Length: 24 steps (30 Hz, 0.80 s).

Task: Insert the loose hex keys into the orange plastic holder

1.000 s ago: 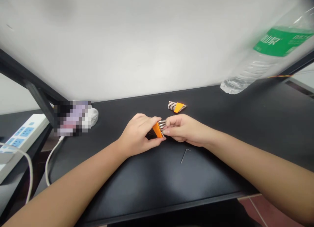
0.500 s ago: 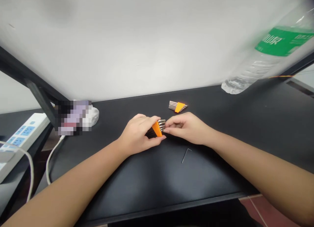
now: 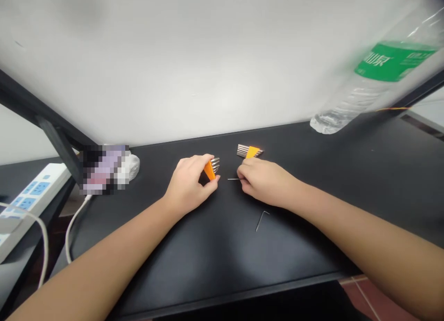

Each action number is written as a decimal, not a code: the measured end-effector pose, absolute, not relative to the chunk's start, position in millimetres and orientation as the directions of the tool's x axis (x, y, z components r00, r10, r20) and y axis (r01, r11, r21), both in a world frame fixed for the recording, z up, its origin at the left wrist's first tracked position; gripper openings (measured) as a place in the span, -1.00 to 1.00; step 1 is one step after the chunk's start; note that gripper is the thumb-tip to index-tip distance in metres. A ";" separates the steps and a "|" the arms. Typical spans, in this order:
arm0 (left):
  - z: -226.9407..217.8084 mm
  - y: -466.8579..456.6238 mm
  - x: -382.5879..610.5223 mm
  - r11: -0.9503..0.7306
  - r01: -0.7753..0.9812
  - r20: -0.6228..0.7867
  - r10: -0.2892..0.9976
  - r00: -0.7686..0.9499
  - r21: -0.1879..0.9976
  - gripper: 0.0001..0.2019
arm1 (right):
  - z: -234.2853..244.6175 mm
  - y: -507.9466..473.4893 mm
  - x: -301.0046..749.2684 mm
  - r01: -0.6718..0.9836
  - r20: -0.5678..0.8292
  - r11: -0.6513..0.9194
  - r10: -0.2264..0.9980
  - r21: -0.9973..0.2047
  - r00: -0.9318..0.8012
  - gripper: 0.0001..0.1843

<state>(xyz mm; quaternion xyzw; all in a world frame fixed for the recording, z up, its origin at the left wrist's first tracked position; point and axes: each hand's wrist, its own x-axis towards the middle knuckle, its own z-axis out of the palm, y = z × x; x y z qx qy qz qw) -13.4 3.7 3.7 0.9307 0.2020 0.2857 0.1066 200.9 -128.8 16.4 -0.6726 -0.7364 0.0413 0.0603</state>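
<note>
My left hand [image 3: 190, 182] is closed around an orange hex key holder [image 3: 209, 170], with the bent ends of several metal keys sticking out to the right. In my right hand [image 3: 262, 180] I pinch a thin metal hex key [image 3: 233, 179], whose tip points left across a gap toward the holder; its other end is hidden in my fingers. Behind my right hand lies a second orange holder [image 3: 253, 151] with several straight metal pieces through it. A small L-shaped hex key [image 3: 261, 221] rests on the black table [image 3: 208, 256], nearer to me.
A large clear bottle with a green label [image 3: 388, 62] stands at the back right against the white wall [image 3: 194, 57]. To the left are a white power strip [image 3: 31, 196], a white cable [image 3: 69, 228], a blurred-out item [image 3: 104, 168] and a black frame bar [image 3: 58, 150].
My hands have moved apart. The right one has drawn a thin hex key away from the holder; the left has shifted slightly left and up with the holder.
</note>
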 end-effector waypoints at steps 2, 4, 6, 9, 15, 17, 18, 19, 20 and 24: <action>3.2 3.5 -13.6 -0.904 0.297 0.488 0.418 0.766 0.308 -0.58 | 20.2 -131.7 197.6 0.986 -0.015 0.044 0.999 -0.158 -0.047 -0.92; 3.4 3.2 -13.7 -0.908 0.283 0.479 0.405 0.779 0.308 -0.59 | 22.8 -133.6 197.5 0.971 -0.016 0.035 0.999 -0.236 -0.040 -0.90; 3.8 2.9 -13.7 -0.909 0.279 0.467 0.401 0.788 0.310 -0.58 | 24.2 -134.2 199.0 0.926 0.020 0.071 0.997 -0.370 -0.068 -0.89; 4.2 2.7 -13.7 -0.913 0.270 0.468 0.392 0.792 0.307 -0.58 | 24.9 -133.7 200.0 0.828 0.158 0.190 0.980 -0.527 -0.125 -0.88; 3.3 2.4 -14.2 -0.931 0.227 0.491 0.346 0.799 0.286 -0.57 | 23.3 -133.7 194.2 0.768 0.381 0.356 0.911 -0.533 -0.158 -0.89; 3.2 2.1 -14.2 -0.932 0.224 0.489 0.342 0.803 0.284 -0.58 | 22.6 -133.8 193.4 0.772 0.386 0.361 0.908 -0.523 -0.163 -0.89; 3.3 2.0 -14.2 -0.933 0.222 0.488 0.340 0.804 0.284 -0.58 | 22.4 -133.8 193.3 0.774 0.386 0.366 0.906 -0.517 -0.171 -0.90; 3.3 1.9 -14.1 -0.934 0.219 0.489 0.336 0.805 0.282 -0.59 | 22.3 -133.8 193.4 0.774 0.385 0.373 0.905 -0.511 -0.182 -0.90; 3.4 1.8 -14.1 -0.936 0.216 0.490 0.331 0.806 0.277 -0.59 | 22.2 -133.8 193.6 0.776 0.385 0.380 0.903 -0.504 -0.192 -0.89; 3.6 1.1 -14.3 -0.949 0.213 0.492 0.304 0.816 0.232 -0.62 | 21.8 -134.5 194.8 0.794 0.387 0.392 0.896 -0.465 -0.216 -0.85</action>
